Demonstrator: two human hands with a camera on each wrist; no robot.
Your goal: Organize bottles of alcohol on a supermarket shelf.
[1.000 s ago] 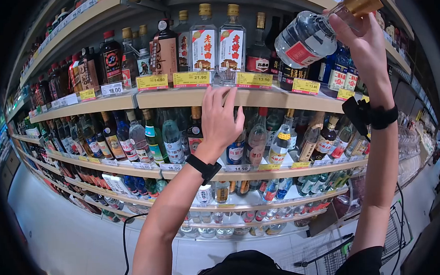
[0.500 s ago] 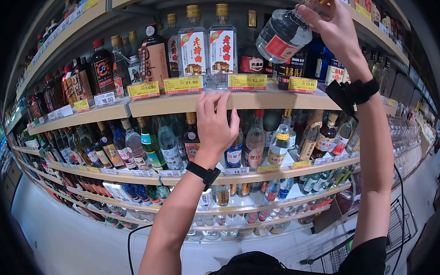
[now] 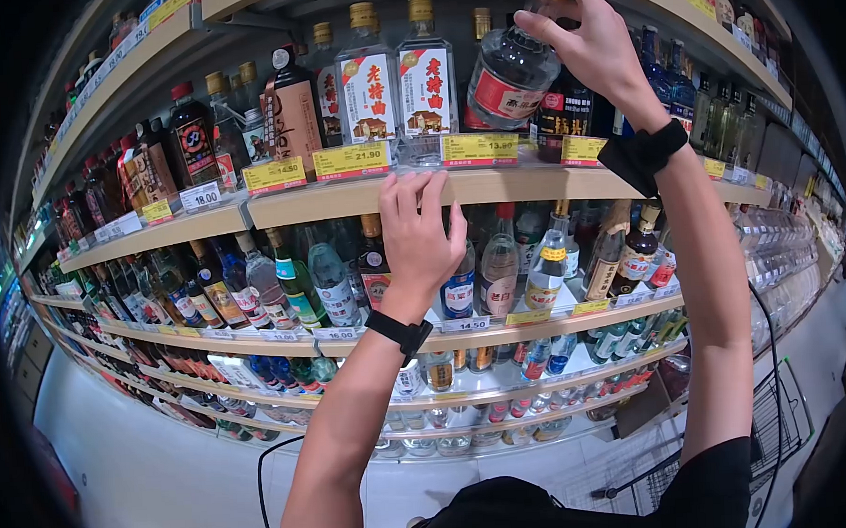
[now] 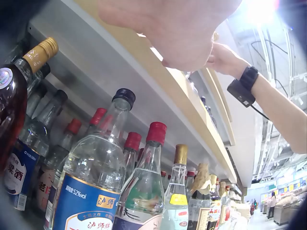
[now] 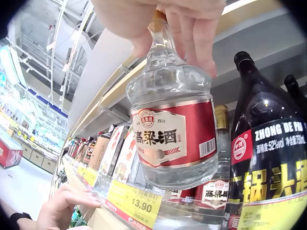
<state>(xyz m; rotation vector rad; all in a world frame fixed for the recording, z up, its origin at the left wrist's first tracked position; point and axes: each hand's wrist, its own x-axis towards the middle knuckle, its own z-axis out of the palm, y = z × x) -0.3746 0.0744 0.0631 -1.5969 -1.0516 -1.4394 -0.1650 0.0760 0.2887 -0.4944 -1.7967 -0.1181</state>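
My right hand (image 3: 603,53) grips a clear glass liquor bottle (image 3: 509,81) by its neck, just under the gold cap. In the right wrist view the bottle (image 5: 175,127) hangs slightly tilted over the shelf edge, its red and cream label facing out. Behind it stands a similar red-labelled bottle (image 5: 213,191), partly hidden. My left hand (image 3: 422,236) rests its fingertips on the front edge of the same shelf (image 3: 326,198), below the yellow price tags, and holds nothing.
Right of the held bottle is a dark bottle (image 5: 264,139); to its left stand two white-labelled bottles (image 3: 425,89). A yellow 13.90 tag (image 3: 479,149) fronts the shelf. Bottles fill the shelf below (image 3: 468,325). A shopping cart (image 3: 677,465) stands low at the right.
My right hand has brought the bottle left and down, from above the shelf's right part to the spot behind the 13.90 tag, and more upright. The left hand stays at the shelf edge.
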